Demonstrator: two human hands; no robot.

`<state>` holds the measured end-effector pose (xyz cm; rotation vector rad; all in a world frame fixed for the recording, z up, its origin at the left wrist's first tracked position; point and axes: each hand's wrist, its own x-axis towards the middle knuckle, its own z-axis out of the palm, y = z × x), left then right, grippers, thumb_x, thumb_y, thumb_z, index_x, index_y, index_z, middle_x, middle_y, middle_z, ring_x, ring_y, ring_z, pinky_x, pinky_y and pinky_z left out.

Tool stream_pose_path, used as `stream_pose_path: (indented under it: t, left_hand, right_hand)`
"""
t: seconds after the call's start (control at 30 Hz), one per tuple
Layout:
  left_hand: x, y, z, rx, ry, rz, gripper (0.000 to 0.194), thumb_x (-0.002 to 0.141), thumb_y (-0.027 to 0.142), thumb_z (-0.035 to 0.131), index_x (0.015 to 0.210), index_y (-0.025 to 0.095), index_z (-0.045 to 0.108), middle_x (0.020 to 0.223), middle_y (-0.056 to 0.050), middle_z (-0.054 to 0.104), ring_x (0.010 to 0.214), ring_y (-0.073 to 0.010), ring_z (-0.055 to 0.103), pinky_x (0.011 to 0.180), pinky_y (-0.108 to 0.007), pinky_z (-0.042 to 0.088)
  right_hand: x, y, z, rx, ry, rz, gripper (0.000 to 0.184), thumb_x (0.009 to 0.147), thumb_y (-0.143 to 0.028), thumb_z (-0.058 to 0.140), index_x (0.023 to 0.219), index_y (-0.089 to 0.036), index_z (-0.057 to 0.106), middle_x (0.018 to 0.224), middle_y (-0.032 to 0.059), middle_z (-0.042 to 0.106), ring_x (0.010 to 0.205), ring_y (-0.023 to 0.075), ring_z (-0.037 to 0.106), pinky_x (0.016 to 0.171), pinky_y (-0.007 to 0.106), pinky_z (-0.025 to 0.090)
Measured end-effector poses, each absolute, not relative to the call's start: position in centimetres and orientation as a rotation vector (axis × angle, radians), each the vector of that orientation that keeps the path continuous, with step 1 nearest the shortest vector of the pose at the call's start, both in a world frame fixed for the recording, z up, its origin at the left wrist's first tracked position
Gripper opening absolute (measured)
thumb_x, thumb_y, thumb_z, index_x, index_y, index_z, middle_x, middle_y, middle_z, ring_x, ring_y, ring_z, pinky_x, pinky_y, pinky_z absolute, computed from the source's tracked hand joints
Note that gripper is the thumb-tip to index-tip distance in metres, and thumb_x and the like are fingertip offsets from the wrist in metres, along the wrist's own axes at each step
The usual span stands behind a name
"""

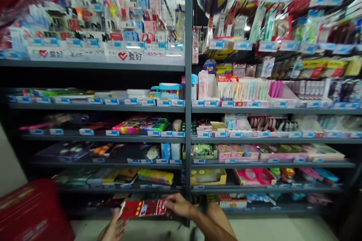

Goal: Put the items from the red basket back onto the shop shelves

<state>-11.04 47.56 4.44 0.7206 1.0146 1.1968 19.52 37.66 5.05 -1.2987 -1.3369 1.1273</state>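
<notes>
A flat red packet (152,208) with yellow marks and a clear plastic front is stretched sideways between my hands, low in front of the shelves. My right hand (178,205) pinches its right end between thumb and fingers. At the other end, my left hand (113,228) has its thumb against the packet's edge, with the fingers curled just below. The packet's contents are too blurred to name.
Shelves of stationery (158,124) fill the view, split by a grey upright post (188,83). Hanging packs (271,26) line the upper right. A red container-like object (34,211) stands at lower left. My knee (217,216) shows beside my right forearm, above the pale floor (266,229).
</notes>
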Motion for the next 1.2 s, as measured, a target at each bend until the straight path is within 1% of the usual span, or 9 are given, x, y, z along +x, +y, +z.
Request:
stream_pose_path:
  t: [0.1,0.33,0.43,0.57,0.63,0.83,0.97,1.07,1.2]
  left_hand:
    - [-11.0,46.8,4.2,0.684,0.939,1.175,0.051,0.048,0.022,0.097,0.093,0.02,0.074,0.085,-0.008,0.082,0.075,-0.0277,0.081,0.064,-0.03,0.06]
    - [-10.3,45.6,5.5,0.688,0.999,1.102,0.045,0.08,0.041,0.099,0.103,0.011,0.076,0.09,-0.007,0.079,0.077,-0.0212,0.079,0.063,-0.027,0.06]
    - [-10.2,44.8,5.6,0.696,0.943,1.124,0.045,0.078,0.039,0.101,0.102,0.012,0.076,0.091,-0.006,0.078,0.078,-0.0203,0.078,0.065,-0.027,0.059]
    - [-10.2,44.3,4.9,0.757,0.932,1.133,0.051,0.061,0.021,0.107,0.101,0.012,0.076,0.094,-0.005,0.079,0.079,-0.0189,0.077,0.067,-0.026,0.058]
    - [-10.1,44.4,4.9,0.79,0.93,1.118,0.054,0.059,0.02,0.107,0.103,0.013,0.077,0.099,-0.006,0.08,0.08,-0.0188,0.077,0.067,-0.026,0.057]
    - [-8.9,41.9,8.7,0.737,0.791,1.186,0.048,0.072,0.036,0.104,0.107,0.014,0.078,0.109,-0.01,0.082,0.097,-0.0225,0.079,0.075,-0.026,0.056]
    - [-6.3,38.6,11.0,1.019,0.648,1.038,0.069,0.079,0.062,0.098,0.121,0.01,0.081,0.135,-0.025,0.079,0.104,-0.025,0.078,0.074,-0.026,0.054]
    - [-3.4,36.5,11.2,1.144,0.593,0.971,0.071,0.08,0.065,0.096,0.124,0.01,0.082,0.13,-0.023,0.08,0.099,-0.0249,0.078,0.069,-0.026,0.055]
    - [0.3,33.9,11.0,1.192,0.569,1.099,0.067,0.084,0.06,0.094,0.128,0.012,0.079,0.111,-0.014,0.082,0.085,-0.0198,0.074,0.061,-0.024,0.053]
  right_hand:
    - [19.9,37.1,5.0,-1.339,-1.366,1.12,0.082,0.07,-0.098,0.08,0.087,-0.019,0.066,0.074,-0.0005,0.064,0.063,0.014,0.057,0.062,0.026,0.046]
    - [20.1,36.1,4.8,-1.367,-1.413,1.124,0.087,0.086,-0.105,0.056,0.087,-0.019,0.063,0.072,0.0008,0.062,0.062,0.0148,0.058,0.058,0.025,0.047]
    - [19.7,35.6,5.2,-1.345,-1.42,1.125,0.092,0.091,-0.107,0.038,0.086,-0.019,0.062,0.077,0.0041,0.066,0.065,0.0159,0.061,0.059,0.026,0.049]
    - [19.2,35.1,5.7,-1.338,-1.398,1.116,0.082,0.086,-0.101,0.065,0.083,-0.018,0.062,0.071,0.0006,0.062,0.063,0.0142,0.056,0.058,0.025,0.047]
    - [19.1,35.1,6.2,-1.337,-1.372,1.108,0.077,0.082,-0.093,0.078,0.082,-0.018,0.063,0.067,-0.0017,0.06,0.061,0.0138,0.055,0.058,0.025,0.046]
    - [19.5,33.2,7.9,-1.182,-1.304,1.119,0.077,0.079,-0.091,0.082,0.093,-0.017,0.068,0.076,0.0005,0.066,0.068,0.0157,0.061,0.064,0.027,0.051]
    - [20.2,30.8,8.2,-1.09,-1.217,1.116,0.072,0.086,-0.084,0.082,0.111,-0.018,0.07,0.091,0.0026,0.072,0.082,0.0169,0.067,0.072,0.027,0.057]
    - [20.5,28.6,8.9,-1.022,-1.187,1.129,0.066,0.09,-0.075,0.086,0.12,-0.017,0.072,0.099,0.0054,0.076,0.087,0.0184,0.072,0.077,0.03,0.061]
    - [20.3,25.8,10.6,-0.976,-1.162,1.079,0.057,0.092,-0.067,0.088,0.116,-0.018,0.072,0.103,0.0072,0.08,0.088,0.0182,0.075,0.08,0.03,0.064]
